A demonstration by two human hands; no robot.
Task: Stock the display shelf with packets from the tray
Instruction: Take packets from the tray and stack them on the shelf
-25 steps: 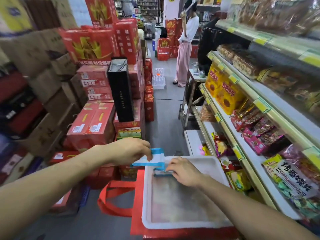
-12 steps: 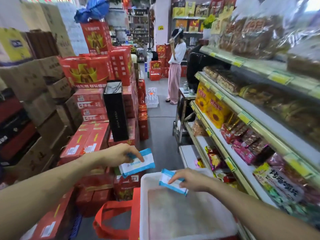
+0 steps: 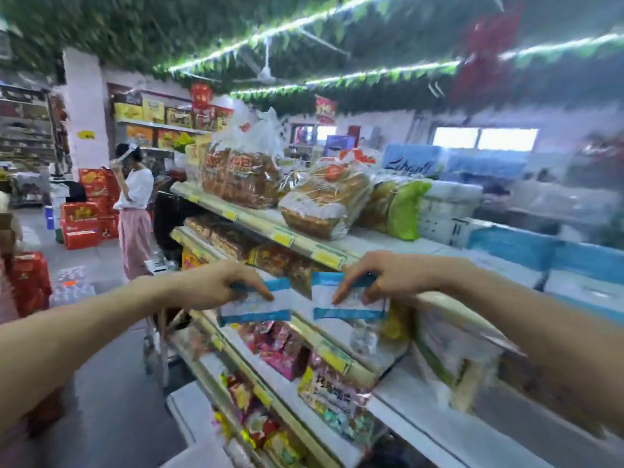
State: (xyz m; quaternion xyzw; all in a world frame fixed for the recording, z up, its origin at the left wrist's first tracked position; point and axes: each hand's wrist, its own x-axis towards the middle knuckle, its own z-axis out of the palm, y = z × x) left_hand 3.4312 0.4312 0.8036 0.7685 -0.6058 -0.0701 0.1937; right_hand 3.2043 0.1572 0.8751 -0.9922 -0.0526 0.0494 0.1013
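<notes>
Head camera view of a shop aisle, blurred by motion. Two bare forearms reach forward toward a tiered display shelf [image 3: 304, 246] with pale wooden-looking front edges and yellow price tags. Left hand [image 3: 216, 285] pinches the top edge of a flat white plastic packet with blue bands along its top and bottom [image 3: 256, 304], thumb behind and fingers in front. Right hand [image 3: 388, 275] grips a second white-and-blue flat packet [image 3: 347, 304] the same way, by its upper edge. Both packets hang upright in the air, side by side but apart, just in front of the middle tier of the shelf — neither rests on a shelf board.

On the top tier sit clear plastic bags of brown bread loaves [image 3: 243, 177] and a bagged loaf in a basket-shaped tray [image 3: 324, 201], with a green-and-clear bag [image 3: 401, 207] just beside it. Lower tiers hold pink and red snack packets [image 3: 280, 346] and a yellow-and-green printed snack bag [image 3: 327, 386]. To the right lie blue and white wrapped bundles [image 3: 513, 244], too blurred to identify.

Further down the aisle on the left, a person in a white top and pink trousers [image 3: 135, 211] stands near stacked red cartons [image 3: 87, 211]. Green leafy garlands with strip lights [image 3: 304, 25] cover the ceiling.
</notes>
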